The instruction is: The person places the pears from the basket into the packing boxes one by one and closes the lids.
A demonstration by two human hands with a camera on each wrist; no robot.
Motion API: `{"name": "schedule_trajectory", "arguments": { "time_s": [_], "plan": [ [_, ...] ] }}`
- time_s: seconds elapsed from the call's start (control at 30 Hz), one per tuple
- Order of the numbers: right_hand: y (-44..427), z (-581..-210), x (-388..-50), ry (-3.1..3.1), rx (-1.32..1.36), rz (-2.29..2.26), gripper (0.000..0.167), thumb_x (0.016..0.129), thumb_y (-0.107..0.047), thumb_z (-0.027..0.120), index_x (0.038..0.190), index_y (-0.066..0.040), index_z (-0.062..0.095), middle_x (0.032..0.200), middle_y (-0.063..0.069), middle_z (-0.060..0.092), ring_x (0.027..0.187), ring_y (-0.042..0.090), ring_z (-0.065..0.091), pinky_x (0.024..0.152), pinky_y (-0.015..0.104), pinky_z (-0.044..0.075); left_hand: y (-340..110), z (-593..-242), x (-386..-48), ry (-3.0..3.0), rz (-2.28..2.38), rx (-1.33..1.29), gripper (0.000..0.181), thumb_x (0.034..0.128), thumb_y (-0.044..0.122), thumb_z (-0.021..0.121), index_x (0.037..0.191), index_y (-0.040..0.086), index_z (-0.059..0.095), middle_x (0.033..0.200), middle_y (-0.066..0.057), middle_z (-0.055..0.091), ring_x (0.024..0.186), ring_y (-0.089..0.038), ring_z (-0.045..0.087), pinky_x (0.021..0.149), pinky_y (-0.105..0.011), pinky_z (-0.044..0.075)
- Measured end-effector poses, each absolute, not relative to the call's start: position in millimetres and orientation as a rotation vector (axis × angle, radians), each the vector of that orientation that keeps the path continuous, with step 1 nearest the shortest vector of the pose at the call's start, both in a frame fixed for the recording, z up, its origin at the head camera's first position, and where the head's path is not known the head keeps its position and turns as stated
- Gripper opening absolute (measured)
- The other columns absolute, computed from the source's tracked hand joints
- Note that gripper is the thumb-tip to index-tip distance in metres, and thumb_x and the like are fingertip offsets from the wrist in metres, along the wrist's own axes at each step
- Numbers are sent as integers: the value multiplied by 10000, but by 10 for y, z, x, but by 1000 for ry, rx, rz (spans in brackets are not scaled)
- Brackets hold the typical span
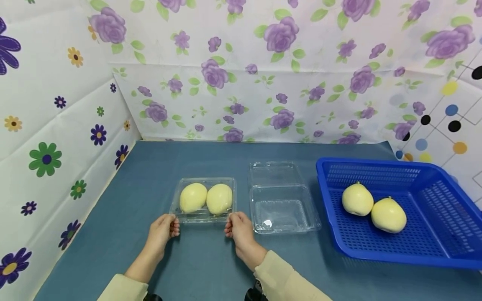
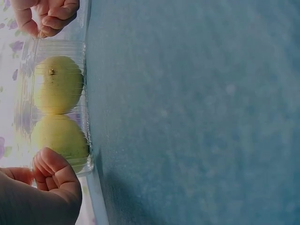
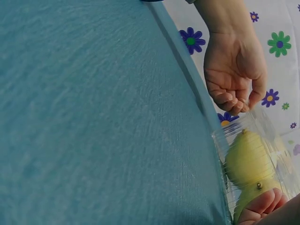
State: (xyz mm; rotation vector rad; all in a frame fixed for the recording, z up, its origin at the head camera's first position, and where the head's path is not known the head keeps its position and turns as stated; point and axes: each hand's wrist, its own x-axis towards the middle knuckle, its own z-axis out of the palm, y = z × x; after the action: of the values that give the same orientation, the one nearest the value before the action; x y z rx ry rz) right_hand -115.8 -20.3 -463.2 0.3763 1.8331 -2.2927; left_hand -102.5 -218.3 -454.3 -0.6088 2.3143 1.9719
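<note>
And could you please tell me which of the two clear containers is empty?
The open container beside the blue basket holds nothing; the other container holds two pale yellow fruits.

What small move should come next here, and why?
Probably squeeze the filled clear container at its front corners: the left grip and right grip already pinch there, and clear plastic covers both yellow fruits inside.
</note>
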Motion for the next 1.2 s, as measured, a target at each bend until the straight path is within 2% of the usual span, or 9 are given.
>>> {"name": "schedule_trajectory", "arguments": {
  "time_s": [0.63, 0.8, 1.0, 1.13, 1.2],
  "plan": [
    [-166, -4617, -1176, 1709, 304, -2283, 187, 974, -95, 389, 802, -78, 464, 664, -29, 467, 554, 56, 473, 499, 151, 423, -2174, -4607, -1058, 2376, 1979, -631, 298, 1003, 196, 373, 853, -2, 537, 691, 29, 510, 587, -56, 499, 550, -188, 477],
    [-135, -4551, -1146, 1664, 298, -2246, 159, 999, -116, 394, 873, -48, 463, 680, -30, 471, 576, 54, 480, 521, 150, 436, -2193, -4589, -1028, 2522, 1819, -649, 344, 1006, 236, 383, 939, -47, 568, 752, -5, 560, 654, -78, 534, 559, -217, 476],
    [-117, -4511, -1124, 1653, 308, -2225, 94, 969, -82, 444, 961, 7, 471, 703, -24, 490, 607, 70, 499, 571, 163, 466, -2200, -4523, -995, 2637, 1673, -664, 323, 1004, 220, 413, 1063, -57, 568, 928, -120, 626, 777, -102, 555, 671, -241, 480],
    [-106, -4474, -1099, 1660, 271, -2182, 87, 936, -53, 480, 976, 24, 485, 747, -2, 502, 657, 95, 512, 638, 198, 495, -2191, -4461, -970, 2668, 1633, -641, 325, 1001, 214, 433, 1133, -69, 524, 1000, -191, 589, 858, -204, 554, 699, -264, 459],
    [-93, -4451, -1083, 1684, 246, -2155, 140, 921, -46, 504, 1015, 58, 492, 799, 17, 506, 703, 111, 515, 697, 234, 512, -2177, -4434, -962, 2673, 1613, -630, 363, 1003, 224, 428, 1195, -79, 487, 1061, -222, 554, 940, -275, 539, 739, -315, 451]
  ]
}}
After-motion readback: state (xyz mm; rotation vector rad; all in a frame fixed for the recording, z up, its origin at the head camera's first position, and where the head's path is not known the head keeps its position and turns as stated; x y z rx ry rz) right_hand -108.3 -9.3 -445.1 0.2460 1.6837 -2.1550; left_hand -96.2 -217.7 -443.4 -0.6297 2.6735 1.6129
